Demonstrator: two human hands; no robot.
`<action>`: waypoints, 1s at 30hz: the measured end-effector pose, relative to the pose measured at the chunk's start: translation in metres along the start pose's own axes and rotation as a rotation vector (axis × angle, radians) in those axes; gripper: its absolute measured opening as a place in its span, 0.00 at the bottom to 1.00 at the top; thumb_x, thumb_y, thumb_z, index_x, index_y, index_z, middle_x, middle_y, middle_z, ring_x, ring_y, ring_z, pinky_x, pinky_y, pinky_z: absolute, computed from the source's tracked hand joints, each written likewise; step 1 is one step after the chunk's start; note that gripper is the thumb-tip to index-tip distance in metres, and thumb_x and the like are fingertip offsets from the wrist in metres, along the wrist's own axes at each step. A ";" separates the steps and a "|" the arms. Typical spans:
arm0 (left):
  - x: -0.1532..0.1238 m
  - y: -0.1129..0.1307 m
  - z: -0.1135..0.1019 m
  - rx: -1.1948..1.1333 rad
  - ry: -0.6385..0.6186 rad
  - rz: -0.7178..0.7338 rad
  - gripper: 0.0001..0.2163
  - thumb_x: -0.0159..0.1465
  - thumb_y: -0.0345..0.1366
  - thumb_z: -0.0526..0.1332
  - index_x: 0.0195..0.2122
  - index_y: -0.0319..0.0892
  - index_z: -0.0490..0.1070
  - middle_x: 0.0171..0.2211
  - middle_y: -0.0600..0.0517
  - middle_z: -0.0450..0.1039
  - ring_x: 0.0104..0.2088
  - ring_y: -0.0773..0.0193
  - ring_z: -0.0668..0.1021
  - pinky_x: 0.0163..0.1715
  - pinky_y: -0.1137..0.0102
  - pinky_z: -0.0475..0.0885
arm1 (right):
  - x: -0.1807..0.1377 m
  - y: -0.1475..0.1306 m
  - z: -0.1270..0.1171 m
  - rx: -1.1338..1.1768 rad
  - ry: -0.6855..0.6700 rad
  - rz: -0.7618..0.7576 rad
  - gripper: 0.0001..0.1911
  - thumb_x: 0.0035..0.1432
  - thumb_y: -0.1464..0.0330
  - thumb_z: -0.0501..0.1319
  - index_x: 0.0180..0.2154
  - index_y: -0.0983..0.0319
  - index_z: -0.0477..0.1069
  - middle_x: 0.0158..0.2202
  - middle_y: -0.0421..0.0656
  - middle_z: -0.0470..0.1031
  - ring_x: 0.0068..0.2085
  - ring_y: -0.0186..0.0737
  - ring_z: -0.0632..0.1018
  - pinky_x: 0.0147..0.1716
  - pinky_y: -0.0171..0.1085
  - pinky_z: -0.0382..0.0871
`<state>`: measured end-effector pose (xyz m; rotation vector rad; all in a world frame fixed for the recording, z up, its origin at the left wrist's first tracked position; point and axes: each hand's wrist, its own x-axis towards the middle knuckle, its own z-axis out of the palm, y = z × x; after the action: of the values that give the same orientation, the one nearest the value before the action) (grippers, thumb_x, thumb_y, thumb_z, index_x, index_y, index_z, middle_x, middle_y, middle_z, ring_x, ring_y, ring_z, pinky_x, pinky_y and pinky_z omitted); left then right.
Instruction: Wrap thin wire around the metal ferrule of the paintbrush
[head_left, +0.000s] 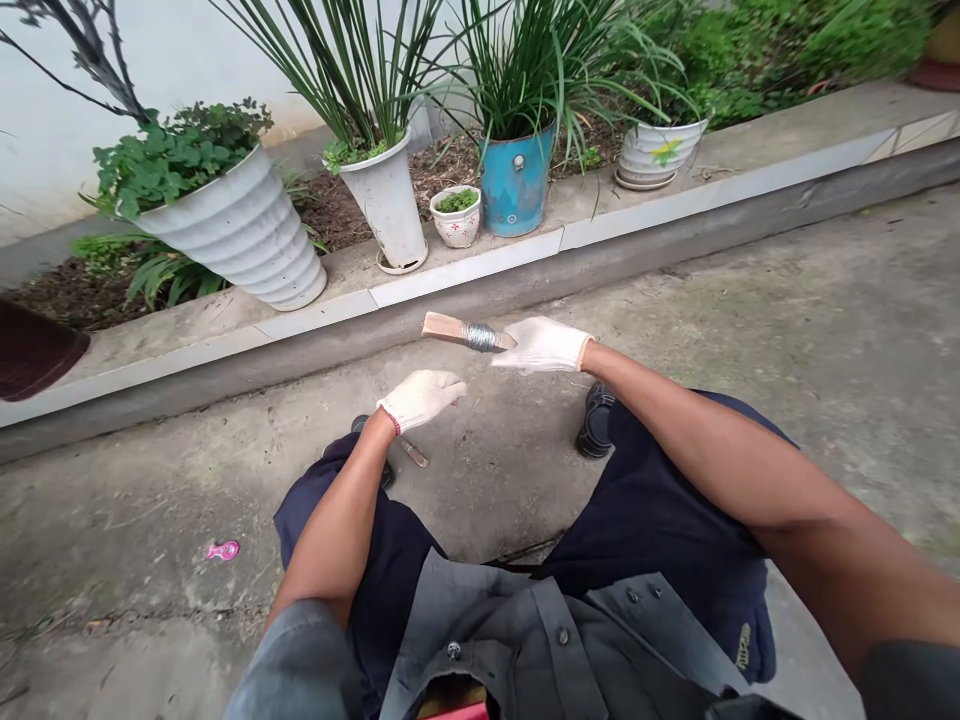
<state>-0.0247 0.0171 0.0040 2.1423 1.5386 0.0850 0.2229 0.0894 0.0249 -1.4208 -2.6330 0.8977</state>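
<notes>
My right hand (pixel 546 345), in a white knit glove, grips one end of a short wooden block (pixel 444 327). Silvery wire (pixel 481 337) is wound in many turns around the block's middle. The block's bare end points left, above the concrete. Lower and to the left, my gloved left hand (pixel 422 400) is closed, with thumb and fingers together. Whether a thin strand is pinched in it I cannot make out. Below that hand, a narrow, worn tool or strip (pixel 414 453) lies on the ground near my left shoe, partly hidden.
A raised planter edge (pixel 465 280) runs across in front. On it stand a ribbed white pot (pixel 247 235), a tall white pot (pixel 386 205), a small pot (pixel 457 222), a blue bucket (pixel 516 190) and another white pot (pixel 656 155). A pink wrapper-like piece (pixel 223 550) lies on the concrete at left.
</notes>
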 end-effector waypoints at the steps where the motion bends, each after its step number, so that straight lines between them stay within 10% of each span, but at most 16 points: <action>1: 0.000 -0.002 -0.001 -0.005 0.008 -0.007 0.20 0.68 0.48 0.51 0.28 0.43 0.75 0.28 0.53 0.76 0.29 0.63 0.74 0.31 0.71 0.64 | -0.005 -0.001 0.000 0.087 -0.061 -0.031 0.22 0.55 0.50 0.58 0.36 0.62 0.72 0.29 0.43 0.77 0.30 0.38 0.76 0.28 0.33 0.62; 9: -0.001 0.000 0.003 0.118 -0.075 0.019 0.17 0.65 0.50 0.55 0.35 0.45 0.79 0.33 0.50 0.79 0.31 0.63 0.75 0.30 0.71 0.63 | -0.019 -0.008 0.029 -0.023 -0.673 -0.085 0.14 0.45 0.59 0.65 0.28 0.63 0.73 0.21 0.40 0.73 0.23 0.37 0.73 0.23 0.33 0.63; 15: 0.002 0.014 0.025 0.224 -0.157 0.060 0.19 0.66 0.50 0.52 0.29 0.45 0.76 0.28 0.49 0.76 0.25 0.64 0.71 0.24 0.69 0.56 | 0.002 0.000 0.059 -0.499 -0.420 0.006 0.13 0.40 0.68 0.67 0.32 0.67 0.79 0.31 0.55 0.78 0.36 0.54 0.79 0.35 0.44 0.70; 20: 0.006 0.014 0.019 0.166 -0.068 0.013 0.19 0.68 0.47 0.50 0.30 0.44 0.75 0.29 0.50 0.76 0.27 0.63 0.73 0.27 0.70 0.59 | 0.020 0.008 0.038 -0.418 -0.146 0.227 0.17 0.50 0.63 0.63 0.41 0.64 0.79 0.39 0.58 0.79 0.41 0.54 0.80 0.39 0.42 0.69; 24: 0.004 0.009 0.009 0.052 -0.007 0.030 0.17 0.68 0.44 0.50 0.31 0.44 0.75 0.30 0.53 0.77 0.30 0.63 0.74 0.31 0.71 0.62 | 0.014 0.003 0.014 -0.209 -0.001 0.121 0.22 0.55 0.51 0.59 0.39 0.62 0.77 0.36 0.52 0.79 0.37 0.47 0.79 0.34 0.37 0.66; 30: 0.001 -0.003 -0.004 -0.048 0.047 0.015 0.17 0.68 0.46 0.53 0.38 0.43 0.78 0.37 0.51 0.79 0.35 0.61 0.76 0.36 0.71 0.66 | -0.017 -0.011 0.000 0.326 -0.273 -0.134 0.21 0.53 0.50 0.61 0.37 0.62 0.71 0.30 0.44 0.78 0.28 0.36 0.76 0.27 0.32 0.64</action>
<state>-0.0285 0.0199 0.0064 2.1283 1.5315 0.1767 0.2243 0.0711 0.0347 -1.1002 -2.5555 1.5127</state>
